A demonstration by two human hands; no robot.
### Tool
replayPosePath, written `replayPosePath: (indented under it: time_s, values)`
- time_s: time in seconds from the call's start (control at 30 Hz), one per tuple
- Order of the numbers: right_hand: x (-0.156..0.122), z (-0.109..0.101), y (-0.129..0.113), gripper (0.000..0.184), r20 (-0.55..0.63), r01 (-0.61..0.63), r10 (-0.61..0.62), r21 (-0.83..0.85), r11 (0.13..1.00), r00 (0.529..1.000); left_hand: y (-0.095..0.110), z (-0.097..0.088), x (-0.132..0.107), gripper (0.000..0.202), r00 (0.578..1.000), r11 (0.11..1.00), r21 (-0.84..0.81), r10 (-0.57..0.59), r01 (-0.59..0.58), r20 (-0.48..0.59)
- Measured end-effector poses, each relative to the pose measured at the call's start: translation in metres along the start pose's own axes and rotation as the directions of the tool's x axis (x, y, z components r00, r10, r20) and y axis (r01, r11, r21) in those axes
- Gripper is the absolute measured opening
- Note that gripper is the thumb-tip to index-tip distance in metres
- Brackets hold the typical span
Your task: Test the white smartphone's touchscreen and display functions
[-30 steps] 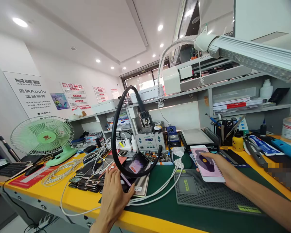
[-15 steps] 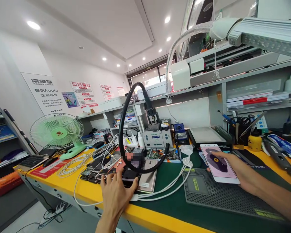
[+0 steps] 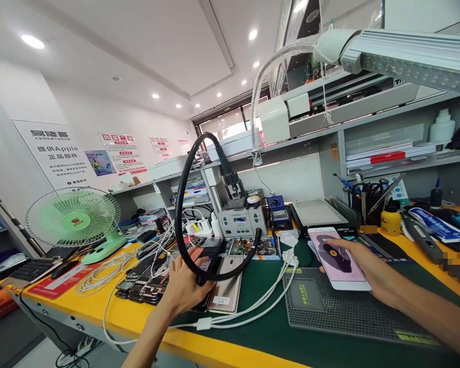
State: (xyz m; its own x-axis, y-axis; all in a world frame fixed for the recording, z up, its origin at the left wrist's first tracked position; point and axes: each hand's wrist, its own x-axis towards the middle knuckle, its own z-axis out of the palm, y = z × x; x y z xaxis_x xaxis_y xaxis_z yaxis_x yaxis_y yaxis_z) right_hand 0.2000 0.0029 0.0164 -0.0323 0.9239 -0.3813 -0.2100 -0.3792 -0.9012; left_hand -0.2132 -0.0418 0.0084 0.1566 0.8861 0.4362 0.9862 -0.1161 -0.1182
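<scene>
My right hand point(image 3: 356, 263) holds a white smartphone point(image 3: 339, 260), its lit screen showing a pink background with a dark round picture. The thumb lies over the screen. My left hand point(image 3: 186, 283) reaches over a group of phones, fingers apart and touching those lying beneath; some fingertips are hidden behind a black hose point(image 3: 181, 204). Beside that hand lies a gold-coloured phone point(image 3: 225, 292), back up. Several dark phones and phone parts point(image 3: 138, 278) are piled to the left. A white multi-plug charging cable point(image 3: 253, 314) runs between the two hands.
A grey perforated mat point(image 3: 345, 306) lies under the right hand. Behind stand a grey hot-air station point(image 3: 239, 222) and a circuit board tray point(image 3: 255, 248). A green fan point(image 3: 76, 220) is at left. A yellow bottle point(image 3: 391, 217) stands at right. A lamp arm point(image 3: 406, 56) hangs above.
My left hand has moved forward, farther in among the phones. The charging cable's junction beside it is now more exposed. My right hand still holds the smartphone. The view has shifted slightly right.
</scene>
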Motion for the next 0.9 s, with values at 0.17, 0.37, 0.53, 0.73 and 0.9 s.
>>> replayPosePath:
  time_s: [0.17,0.37,0.53,0.73,0.9]
  values:
    - [0.003,-0.003,0.002,0.048,0.006,-0.017,0.017,-0.003,1.0,1.0,-0.004,0.007,0.007,0.048,1.0,0.999,-0.029,0.031,-0.031,0.005]
    - [0.003,-0.002,0.001,0.048,-0.001,-0.021,0.021,-0.016,1.0,1.0,-0.002,0.005,0.008,0.044,0.999,0.999,-0.036,0.041,-0.041,0.003]
    - [0.005,-0.004,0.002,0.049,-0.003,-0.037,0.037,0.009,0.999,0.999,-0.006,-0.003,0.005,0.046,1.0,0.998,-0.061,0.02,-0.02,0.006]
    - [0.006,-0.004,0.003,0.052,0.005,-0.037,0.037,0.017,0.999,0.999,-0.012,-0.008,-0.003,0.047,0.998,0.992,-0.104,0.069,-0.07,-0.01]
    - [0.015,-0.006,0.003,0.052,0.015,-0.045,0.045,0.037,0.998,0.999,-0.015,-0.011,-0.014,0.051,0.999,0.995,-0.086,0.043,-0.045,-0.025]
